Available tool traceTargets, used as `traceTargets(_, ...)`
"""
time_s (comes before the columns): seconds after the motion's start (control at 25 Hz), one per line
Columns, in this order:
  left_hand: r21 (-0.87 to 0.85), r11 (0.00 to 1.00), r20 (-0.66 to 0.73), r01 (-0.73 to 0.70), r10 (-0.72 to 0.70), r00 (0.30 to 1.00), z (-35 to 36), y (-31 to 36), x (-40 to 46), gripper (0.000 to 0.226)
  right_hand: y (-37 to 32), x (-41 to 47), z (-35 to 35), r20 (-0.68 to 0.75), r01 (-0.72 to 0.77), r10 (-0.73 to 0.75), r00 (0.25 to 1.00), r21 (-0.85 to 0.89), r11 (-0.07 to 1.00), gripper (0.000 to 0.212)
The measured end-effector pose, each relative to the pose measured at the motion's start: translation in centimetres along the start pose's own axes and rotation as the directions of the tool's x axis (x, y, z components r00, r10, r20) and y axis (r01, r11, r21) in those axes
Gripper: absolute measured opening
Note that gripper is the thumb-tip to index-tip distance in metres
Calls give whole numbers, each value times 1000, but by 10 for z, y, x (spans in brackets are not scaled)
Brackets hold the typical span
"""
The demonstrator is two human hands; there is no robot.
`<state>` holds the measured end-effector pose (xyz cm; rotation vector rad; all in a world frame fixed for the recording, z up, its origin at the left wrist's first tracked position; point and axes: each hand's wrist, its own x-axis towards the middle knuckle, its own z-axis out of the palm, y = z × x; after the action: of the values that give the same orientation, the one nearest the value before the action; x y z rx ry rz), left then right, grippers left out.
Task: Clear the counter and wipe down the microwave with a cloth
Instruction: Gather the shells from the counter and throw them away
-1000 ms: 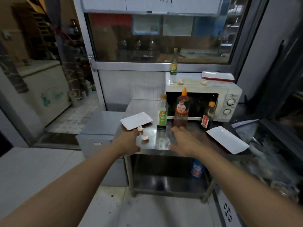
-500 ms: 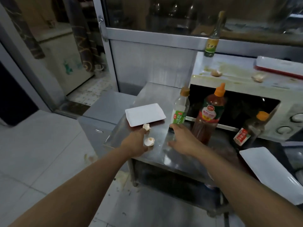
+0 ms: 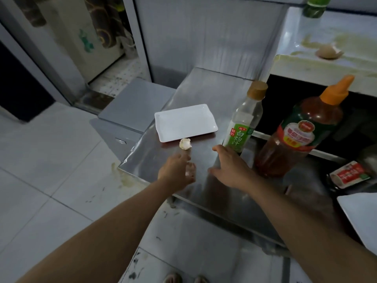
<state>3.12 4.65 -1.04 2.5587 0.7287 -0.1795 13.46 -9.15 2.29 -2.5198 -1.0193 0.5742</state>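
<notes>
Right now left hand (image 3: 177, 170) is over the counter (image 3: 206, 94) front edge, fingers curled round a pale eggshell scrap (image 3: 190, 170); second eggshell (image 3: 185, 144) sits at its 12 o'clock, just beside the white plate (image 3: 184, 122). Right hand (image 3: 230, 168) spread, fingertips near the green-label bottle (image 3: 242, 123). Pinch shells gently, they'll likely crumble; take bottles low. Microwave (image 3: 326, 64) at 2 o'clock, top stained, no cloth visible.

Steel counter (image 3: 206, 94) bears plate (image 3: 184, 122), bottles, eggshell (image 3: 185, 144).
</notes>
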Motion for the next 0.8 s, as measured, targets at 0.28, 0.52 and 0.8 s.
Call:
traceTargets(0.28, 24, 997, 25, -79, 79, 997, 6, -14, 13, 60, -7, 19, 11, -4, 4, -4, 1000, 32, 999, 59)
traceTargets(0.52, -48, 991, -10, -126, 126, 992, -1, -25, 19, 41, -21, 35, 19, -8, -5, 5, 1000, 31, 999, 55)
traceTargets(0.8, -158, 985, -142, -66, 44, 989, -32, -52, 24, 31, -45, 67, 35, -137, 8, 0, 991, 64, 998, 53)
